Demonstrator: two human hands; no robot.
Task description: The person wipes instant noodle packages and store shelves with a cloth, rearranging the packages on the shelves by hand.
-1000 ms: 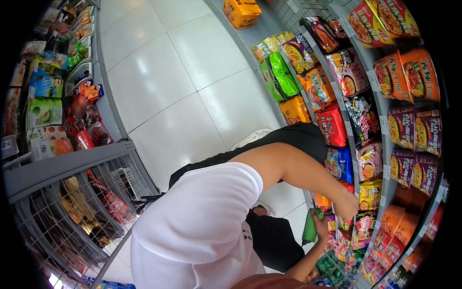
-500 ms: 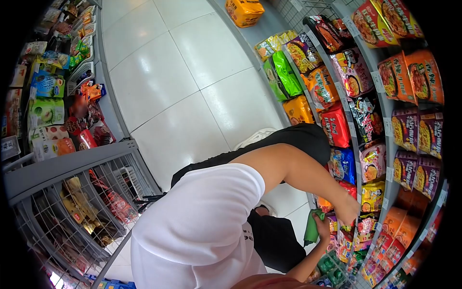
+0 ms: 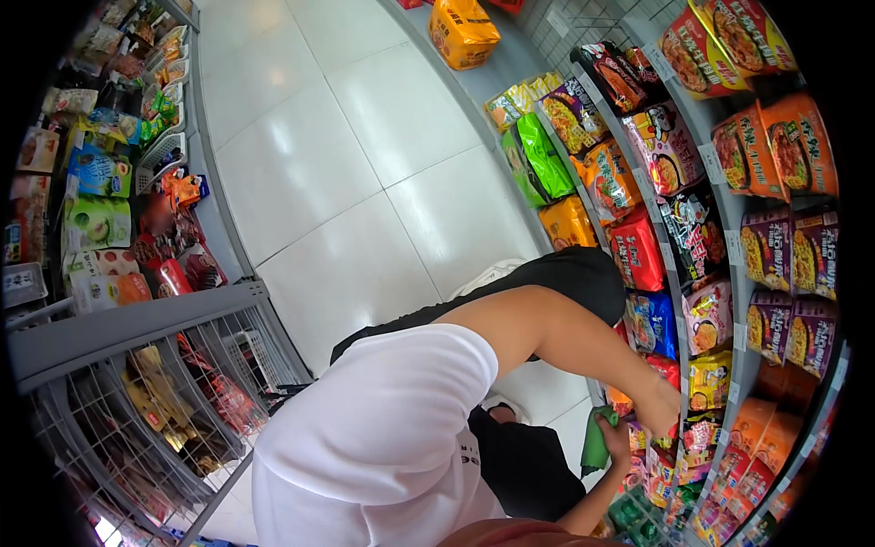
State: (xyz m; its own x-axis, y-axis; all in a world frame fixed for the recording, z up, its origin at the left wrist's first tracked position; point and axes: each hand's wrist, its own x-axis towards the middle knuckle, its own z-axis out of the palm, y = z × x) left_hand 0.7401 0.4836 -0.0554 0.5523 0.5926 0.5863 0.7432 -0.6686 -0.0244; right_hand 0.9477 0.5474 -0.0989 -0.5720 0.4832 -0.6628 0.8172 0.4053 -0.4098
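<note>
My left hand (image 3: 658, 407) reaches past my body to the shelf on the right, over the lower packs of instant noodles. Its fingers point away from me and are hidden behind the back of the hand, so what they touch cannot be seen. Below it, my right hand (image 3: 617, 439) is closed round a folded green cloth (image 3: 597, 441), which hangs beside the shelf front. Close to my left hand are a yellow noodle pack (image 3: 709, 381) and a blue noodle pack (image 3: 653, 324).
Tiered shelves of noodle packs curve along the right, with purple packs (image 3: 766, 246) on an upper tier. A wire rack (image 3: 173, 401) stands at lower left, and snack shelves (image 3: 100, 219) run along the left. Between them lies a white tiled floor (image 3: 365, 155).
The view has shifted slightly, so the shelves and floor sit a little differently. My left hand stays by the noodle packs, and my right hand still holds the green cloth.
</note>
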